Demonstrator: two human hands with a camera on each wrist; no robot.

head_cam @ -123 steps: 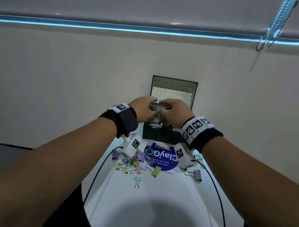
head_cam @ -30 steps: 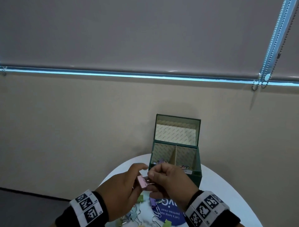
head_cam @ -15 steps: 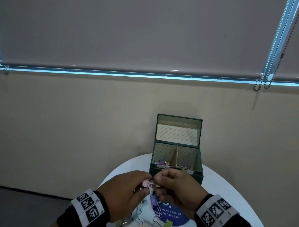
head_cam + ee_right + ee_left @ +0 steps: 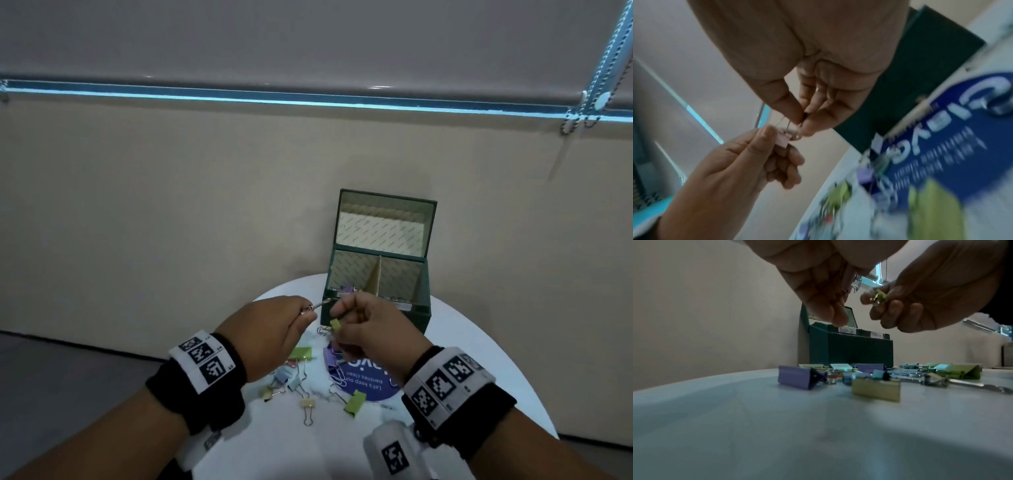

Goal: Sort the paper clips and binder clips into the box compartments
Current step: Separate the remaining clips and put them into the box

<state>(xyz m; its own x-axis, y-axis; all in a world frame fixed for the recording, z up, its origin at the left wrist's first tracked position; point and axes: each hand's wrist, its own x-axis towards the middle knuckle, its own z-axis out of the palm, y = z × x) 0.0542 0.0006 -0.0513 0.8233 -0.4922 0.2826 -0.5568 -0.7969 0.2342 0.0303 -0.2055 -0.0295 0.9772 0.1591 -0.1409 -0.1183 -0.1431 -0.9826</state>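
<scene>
On a round white table [image 4: 479, 359] set against a beige wall, mid-sort. At left, pinches with the left hand [image 4: 270, 329] a small pink binder clip [image 4: 783, 140], thumb on top and the other fingers curled under. In the middle, stretches a thin wire handle [image 4: 322, 303] from one hand to the other, long axis running left to right and slightly tilted. At right, nips that wire between thumb and forefinger of the right hand [image 4: 373, 329], with a small yellow-green binder clip [image 4: 335, 324] held just below the fingertips. Looks like two hooked clips being pulled apart.

Just beyond the right hand, and nearer to it than to the left, stands the open green box [image 4: 414, 318], lid up. Likely calls for a short reach forward and slightly right, over the front wall.

From the head view alone, shows the divider and purple clips in the left compartment, plus loose clips [image 4: 308, 404] lying near the wrists. From the left wrist view, shows two white labels [image 4: 847, 331] on the box front, too blurred to read, and only the yellow-green clip. From the blurred right wrist view, shows the pink clip, hidden elsewhere.
</scene>
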